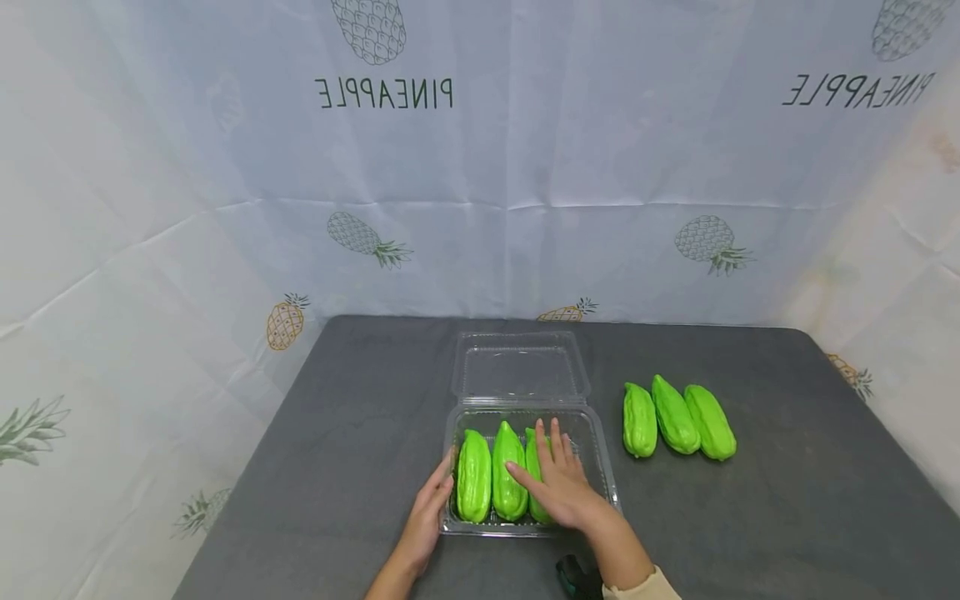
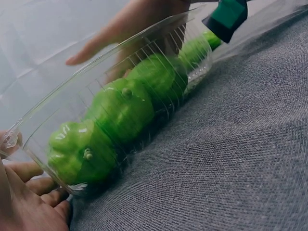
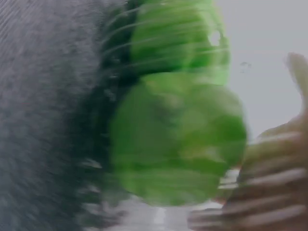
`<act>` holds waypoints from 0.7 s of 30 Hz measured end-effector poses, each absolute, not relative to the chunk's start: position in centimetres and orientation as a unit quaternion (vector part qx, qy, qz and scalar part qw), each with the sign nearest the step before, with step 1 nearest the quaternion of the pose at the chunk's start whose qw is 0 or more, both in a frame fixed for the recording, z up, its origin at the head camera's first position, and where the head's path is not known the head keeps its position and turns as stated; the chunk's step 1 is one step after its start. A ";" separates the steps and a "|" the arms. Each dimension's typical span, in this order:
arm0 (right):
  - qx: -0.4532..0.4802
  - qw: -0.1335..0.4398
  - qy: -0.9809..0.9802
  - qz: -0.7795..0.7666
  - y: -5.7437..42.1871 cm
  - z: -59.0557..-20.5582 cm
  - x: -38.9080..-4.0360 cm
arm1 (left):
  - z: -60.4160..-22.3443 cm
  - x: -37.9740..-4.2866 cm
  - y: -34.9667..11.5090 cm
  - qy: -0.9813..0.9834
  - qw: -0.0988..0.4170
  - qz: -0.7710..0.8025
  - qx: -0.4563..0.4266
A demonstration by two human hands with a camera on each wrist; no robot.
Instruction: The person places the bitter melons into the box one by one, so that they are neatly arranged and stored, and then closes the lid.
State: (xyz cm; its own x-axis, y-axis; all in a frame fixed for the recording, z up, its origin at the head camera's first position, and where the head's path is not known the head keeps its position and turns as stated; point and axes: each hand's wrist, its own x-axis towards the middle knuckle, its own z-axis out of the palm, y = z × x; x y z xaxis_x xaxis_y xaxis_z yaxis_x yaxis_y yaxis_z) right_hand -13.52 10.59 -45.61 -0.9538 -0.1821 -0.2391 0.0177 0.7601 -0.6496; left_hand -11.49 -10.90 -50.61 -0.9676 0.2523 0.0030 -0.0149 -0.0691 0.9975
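A clear plastic clamshell box (image 1: 528, 533) lies open before me, its lid (image 1: 521, 367) folded back flat. Inside, side by side, are a left green ridged gourd (image 1: 473, 477), a middle gourd (image 1: 507, 492) and a right gourd (image 1: 533, 467), partly covered by my right hand (image 1: 564, 483). That hand is over the right part of the box with fingers spread, close to the right gourd. My left hand (image 1: 429, 508) rests against the box's left side, its fingers (image 2: 41, 185) touching the outside wall. In the right wrist view the nearest gourd (image 3: 178, 139) is blurred.
To the right of the box, three more green gourds (image 1: 675, 421) lie together on the grey cloth-covered table (image 1: 787, 517). A white curtain (image 1: 480, 150) with pineapple prints hangs behind and around the table. A black and green device (image 1: 576, 575) is by my right wrist.
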 end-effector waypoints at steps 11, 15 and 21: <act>-0.074 0.131 0.935 -0.321 12.6 -42.8 -12.4 | -50.7 -11.4 -10.9 0.679 0.098 0.723 0.078; -0.079 0.127 0.938 -0.314 13.9 -42.4 -12.4 | -50.7 -11.4 -10.8 0.679 0.098 0.723 0.080; -0.080 0.115 0.935 -0.325 15.9 -42.0 -12.8 | -50.6 -11.5 -10.8 0.680 0.100 0.722 0.077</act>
State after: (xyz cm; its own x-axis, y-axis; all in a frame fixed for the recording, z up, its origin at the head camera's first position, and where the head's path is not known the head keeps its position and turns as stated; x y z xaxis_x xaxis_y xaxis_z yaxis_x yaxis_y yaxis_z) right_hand -12.85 15.86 -42.02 -0.9607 -0.2238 -0.1642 -0.0740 0.7766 -0.6256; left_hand -11.52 -10.81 -50.64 -0.9681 0.2495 -0.0242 -0.0389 -0.0541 0.9978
